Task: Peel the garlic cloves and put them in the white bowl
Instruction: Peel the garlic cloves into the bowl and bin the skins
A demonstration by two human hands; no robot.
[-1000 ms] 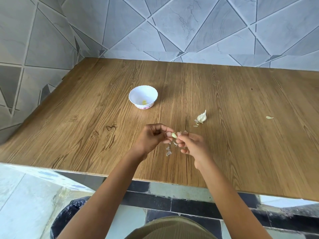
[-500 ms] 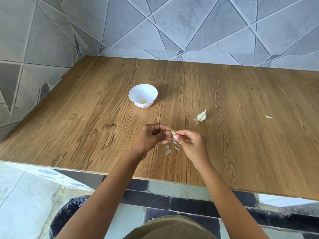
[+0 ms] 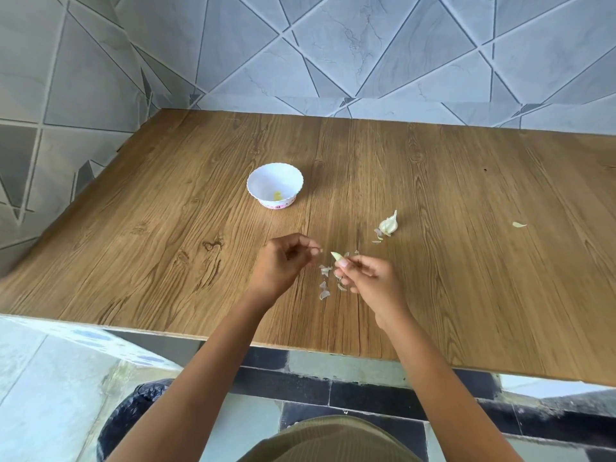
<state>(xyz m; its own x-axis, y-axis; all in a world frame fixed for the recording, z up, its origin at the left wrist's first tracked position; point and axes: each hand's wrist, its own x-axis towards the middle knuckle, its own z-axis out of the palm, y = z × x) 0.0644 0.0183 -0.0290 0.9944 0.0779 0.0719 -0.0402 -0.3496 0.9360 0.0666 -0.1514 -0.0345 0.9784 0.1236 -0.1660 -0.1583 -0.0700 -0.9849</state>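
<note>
My right hand [image 3: 368, 278] pinches a small pale garlic clove [image 3: 336, 256] between thumb and fingertips, its tip pointing up and left. My left hand [image 3: 283, 261] hovers a little to the left of the clove, fingers curled, and whether it holds a scrap of skin I cannot tell. Several bits of peeled skin [image 3: 325, 283] lie on the wooden table [image 3: 166, 245] under and between the hands. An unpeeled clove [image 3: 389, 225] lies further back to the right. The white bowl [image 3: 263, 188] stands behind my left hand with a yellowish peeled clove [image 3: 277, 195] inside.
A lone scrap of skin [image 3: 518, 224] lies far right on the table. Grey tiled walls [image 3: 366, 51] close off the back and left side. A dark bin [image 3: 133, 415] sits on the floor below the table's near edge.
My hands were joined on the clove; now the left hand has drawn away to the left, leaving the clove in my right hand. More skin bits lie below.
</note>
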